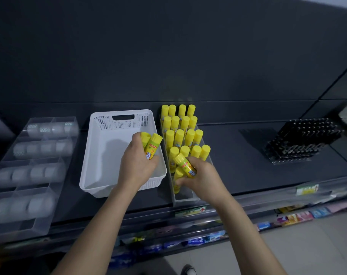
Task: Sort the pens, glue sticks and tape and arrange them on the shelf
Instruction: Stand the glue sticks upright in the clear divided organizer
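Far left of the left grip: clear acrylic divided tray (16,229) on the dark grey shelf (238,161), holding rows of white tape rolls (43,148), which are blurred.

Just left of and under the left grip: white perforated plastic basket (107,161). No loose items visible on its floor.

Left hand (138,165) is over the basket's right side, fingers curled tight around two yellow labelled glue sticks (152,145), caps pointing up and away.

Between the two grips and beyond them: clear acrylic rack (185,197) touching the basket's right wall, filled with upright yellow-capped glue sticks (181,133) in rows of four.

Right hand (203,176) is at the rack's near end, fingers clamped on one tilted yellow glue stick (183,164), cap pointing up-left toward the left hand. Another stick stands in the rack just below that grip.

Well right of the right grip: black pens (301,139) packed in a clear stand, same shelf.

Below both forearms: lower shelf with coloured packets (295,217), too blurred to identify.
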